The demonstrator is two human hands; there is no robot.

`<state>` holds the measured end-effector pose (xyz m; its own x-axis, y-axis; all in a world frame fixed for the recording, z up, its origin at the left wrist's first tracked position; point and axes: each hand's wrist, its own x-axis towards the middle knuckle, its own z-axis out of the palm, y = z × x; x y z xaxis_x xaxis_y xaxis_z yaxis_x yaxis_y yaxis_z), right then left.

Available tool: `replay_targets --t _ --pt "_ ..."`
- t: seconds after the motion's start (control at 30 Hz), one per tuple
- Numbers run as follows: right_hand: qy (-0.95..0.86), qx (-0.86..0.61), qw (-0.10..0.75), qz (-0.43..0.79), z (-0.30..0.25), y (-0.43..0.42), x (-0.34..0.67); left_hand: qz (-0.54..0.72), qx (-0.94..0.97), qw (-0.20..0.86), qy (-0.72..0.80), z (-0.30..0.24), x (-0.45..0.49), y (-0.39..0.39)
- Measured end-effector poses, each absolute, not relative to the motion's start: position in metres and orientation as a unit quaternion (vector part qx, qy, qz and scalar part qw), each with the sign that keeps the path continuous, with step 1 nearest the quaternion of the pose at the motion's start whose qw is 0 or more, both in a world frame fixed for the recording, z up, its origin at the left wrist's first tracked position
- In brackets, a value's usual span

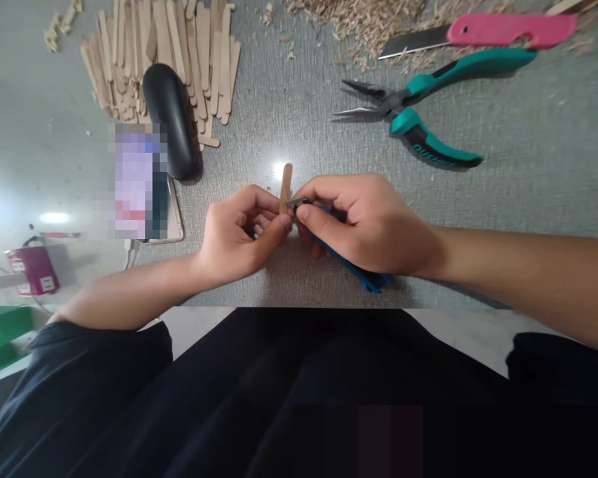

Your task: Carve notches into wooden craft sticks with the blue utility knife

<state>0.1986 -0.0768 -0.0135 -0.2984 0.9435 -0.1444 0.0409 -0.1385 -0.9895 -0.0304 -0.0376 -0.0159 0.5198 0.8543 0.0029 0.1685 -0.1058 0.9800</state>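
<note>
Between the thumb and fingers of my left hand [244, 229] a wooden craft stick [286, 182] stands nearly upright in view, its rounded end pointing away from me. My right hand [363, 222] is wrapped round a utility knife with a blue handle [346, 264], which slants down toward the table's near edge. The short metal blade [295, 202] meets the stick close to my left fingertips. Both hands are closed and almost touch each other. My left fingers hide the stick's lower end, and my right hand covers much of the knife handle.
A pile of craft sticks [209, 53] lies at the back left, beside a black oval case [167, 119] and a phone [174, 212]. Teal-handled needle-nose pliers [393, 103], a pink-handled knife [513, 30] and wood shavings [359, 20] lie at the back right.
</note>
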Motion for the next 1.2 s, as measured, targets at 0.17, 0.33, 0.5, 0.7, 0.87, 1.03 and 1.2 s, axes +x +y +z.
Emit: replay_targets --t 0.17,0.33,0.5,0.7,0.87,1.03,1.2 --pt "-0.574 -0.473 0.372 0.555 -0.012 -0.078 0.200 0.289 0.684 0.549 0.383 -0.014 -0.034 -0.037" --pt "-0.614 -0.491 0.359 0.503 -0.011 -0.080 0.202 0.283 0.678 0.560 0.383 -0.010 -0.035 -0.038" --pt "-0.638 -0.509 0.344 0.465 -0.010 -0.082 0.203 0.276 0.678 0.562 0.385 -0.011 -0.035 -0.038" --pt "-0.662 -0.505 0.344 0.434 -0.010 -0.083 0.204 0.256 0.676 0.563 0.401 -0.013 -0.036 -0.039" --pt "-0.666 -0.502 0.343 0.431 -0.010 -0.084 0.205 0.245 0.686 0.555 0.402 -0.013 -0.036 -0.037" --pt "-0.652 -0.514 0.337 0.444 -0.007 -0.085 0.202 0.246 0.690 0.551 0.399 -0.013 -0.036 -0.037" --pt "-0.658 -0.506 0.329 0.450 -0.004 -0.081 0.207 0.208 0.727 0.525 0.391 -0.010 -0.042 -0.035"
